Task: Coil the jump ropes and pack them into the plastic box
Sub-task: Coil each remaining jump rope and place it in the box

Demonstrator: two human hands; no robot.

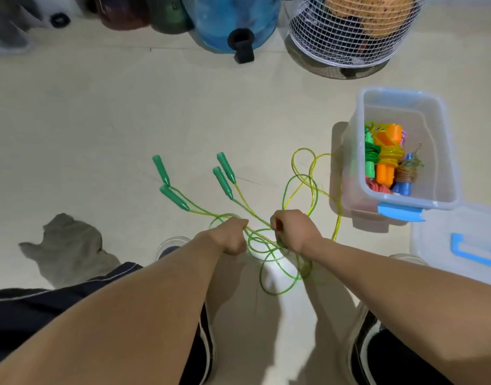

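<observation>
A pale tiled floor (pixel 127 120) carries the work. Both hands grip the thin translucent yellow-green jump-rope cords (pixel 299 187): the left hand (pixel 233 234) bunches the strands running to four green tapered handles (pixel 223 177), probably to keep the ends together, while the right hand (pixel 293 230) pinches a loop for coiling. The clear plastic box (pixel 405 98) stands open nearby, right, already holding coiled ropes.

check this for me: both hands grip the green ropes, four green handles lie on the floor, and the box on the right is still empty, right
Not quite: the box is not empty. The head view shows coiled ropes already inside. The rest holds: left hand and right hand grip the green ropes, and four green handles lie on the floor.
</observation>
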